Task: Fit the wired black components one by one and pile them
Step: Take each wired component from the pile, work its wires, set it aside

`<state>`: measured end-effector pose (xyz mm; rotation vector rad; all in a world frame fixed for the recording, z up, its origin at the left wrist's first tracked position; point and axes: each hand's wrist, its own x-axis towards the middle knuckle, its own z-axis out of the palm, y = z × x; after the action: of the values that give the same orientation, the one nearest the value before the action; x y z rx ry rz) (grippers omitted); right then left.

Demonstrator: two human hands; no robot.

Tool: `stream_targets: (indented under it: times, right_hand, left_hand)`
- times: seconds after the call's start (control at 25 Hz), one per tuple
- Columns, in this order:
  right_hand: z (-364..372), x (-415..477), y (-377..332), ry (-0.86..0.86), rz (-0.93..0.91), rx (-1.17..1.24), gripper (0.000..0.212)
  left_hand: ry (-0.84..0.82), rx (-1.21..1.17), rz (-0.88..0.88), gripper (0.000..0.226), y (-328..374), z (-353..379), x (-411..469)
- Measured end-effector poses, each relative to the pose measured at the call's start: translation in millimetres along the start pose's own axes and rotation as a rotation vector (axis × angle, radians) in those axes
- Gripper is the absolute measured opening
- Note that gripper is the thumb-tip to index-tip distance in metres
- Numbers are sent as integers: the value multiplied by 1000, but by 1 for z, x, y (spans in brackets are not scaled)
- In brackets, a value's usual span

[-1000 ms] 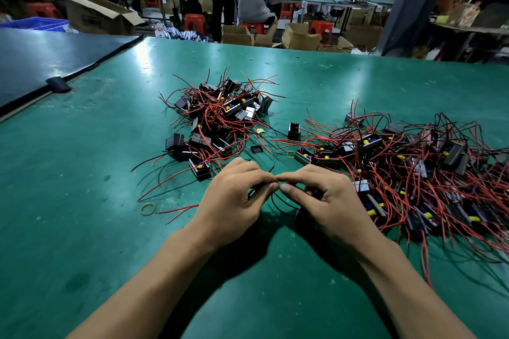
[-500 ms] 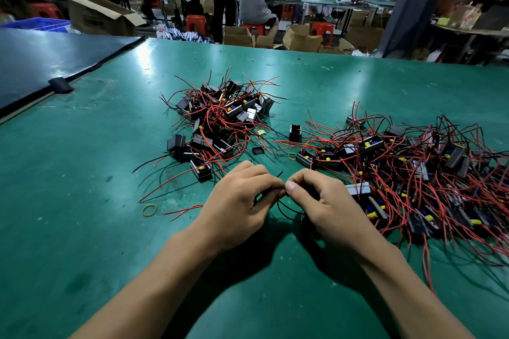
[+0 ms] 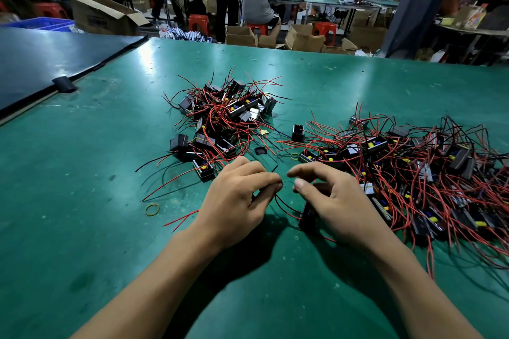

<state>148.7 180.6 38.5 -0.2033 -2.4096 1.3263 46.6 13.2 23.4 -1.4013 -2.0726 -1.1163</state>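
Green table (image 3: 82, 201), viewed from the worker's side. Right: the loose heap (image 3: 413, 173), likely unfitted; farther off, the smaller pile (image 3: 220, 118), likely done. Right hand (image 3: 338, 209) covers one component (image 3: 307, 219) close to the table, thumb and forefinger apart; whether hidden fingers grip it cannot be told. Left hand (image 3: 234, 201) pinches its wires (image 3: 283, 206). To fit well: hold the body steady, draw the wires straight and clear of the heap, then seat squarely.

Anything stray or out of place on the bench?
Minor strays: a yellow rubber band lies alone left of the left hand; a small black cover and a lone black housing sit loose between the left pile and right pile.
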Motion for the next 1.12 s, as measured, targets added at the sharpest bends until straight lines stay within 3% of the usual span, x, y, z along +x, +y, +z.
stream_targets:
  times: [0.08, 0.2, 0.48, 0.6, 0.76, 0.84, 0.96, 1.12]
  right_hand:
    - [1, -2, 1, 37, -195, -158, 26]
    - [5, -2, 5, 29, -336, -220, 33]
    - [4, -3, 6, 135, -479, -419, 16]
    - [7, -5, 1, 163, -375, -317, 9]
    - [10, -1, -3, 27, 109, 26, 23]
    - [5, 2, -5, -41, 227, 122, 25]
    - [1, 0, -6, -22, 172, 122, 27]
    - [5, -3, -2, 48, -70, -58, 10]
  left_hand:
    - [-15, 0, -21, 13, -1, 0, -1]
    - [-28, 1, -21, 16, -1, 1, 0]
    - [-49, -14, -6, 27, 0, -1, 1]
    - [-36, 4, 8, 22, 1, -1, 1]
    - [-41, 53, 49, 18, 5, 1, 0]
    - [-53, 58, 61, 17, 6, 1, 1]
    - [-25, 53, 38, 14, 5, 2, 0]
    - [15, 7, -49, 13, 2, 0, 0]
